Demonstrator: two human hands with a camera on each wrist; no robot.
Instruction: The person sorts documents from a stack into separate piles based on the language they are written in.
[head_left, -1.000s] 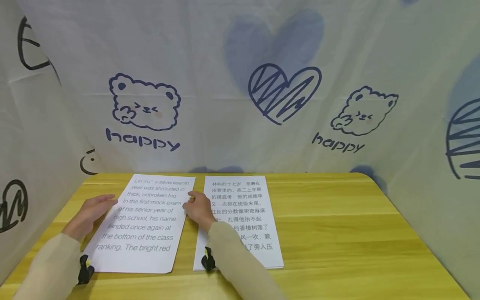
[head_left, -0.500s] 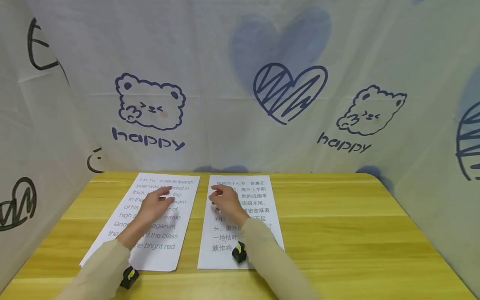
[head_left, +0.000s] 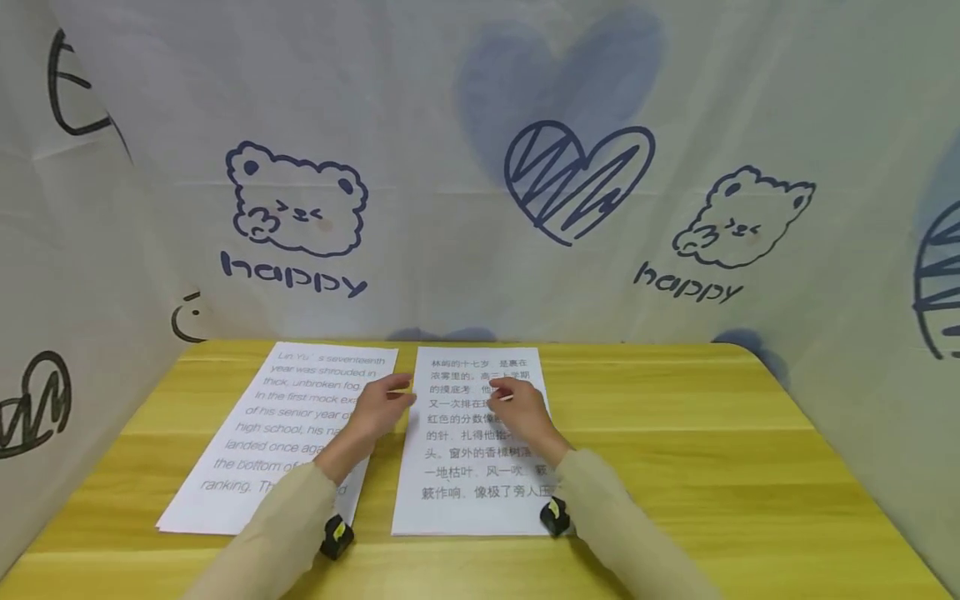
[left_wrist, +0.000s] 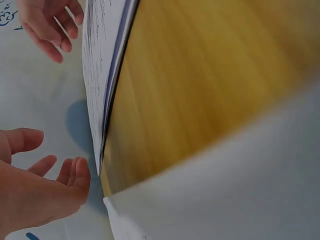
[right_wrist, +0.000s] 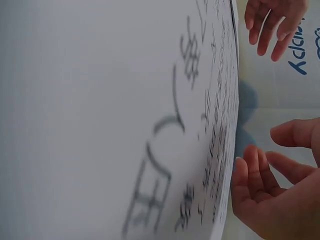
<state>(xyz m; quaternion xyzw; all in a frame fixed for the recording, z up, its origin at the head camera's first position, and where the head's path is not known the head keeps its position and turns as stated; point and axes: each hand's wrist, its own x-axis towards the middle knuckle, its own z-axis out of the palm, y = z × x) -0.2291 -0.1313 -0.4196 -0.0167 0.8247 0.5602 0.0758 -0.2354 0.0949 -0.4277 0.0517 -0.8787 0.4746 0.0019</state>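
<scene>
Though near pages (head_left: 273, 429) (head_left: 465, 442), 2 hands (head_left: 375, 412) (head_left: 522, 414) apart.

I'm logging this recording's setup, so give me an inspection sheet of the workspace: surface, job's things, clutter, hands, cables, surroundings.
Surface: yellow wood-grain table.
Job's things: English-print paper on the left, partly hidden by the left arm; Chinese-print paper beside it, a gap between them.
Clutter: nothing seen.
Hands: left hand near the Chinese-print paper's left edge, right hand over that paper; neither visibly holds anything, and contact with the paper is unclear. Black device at the left wrist, another at the right.
Cables: nothing seen.
Surroundings: pale cloth printed with bears and hearts.
</scene>
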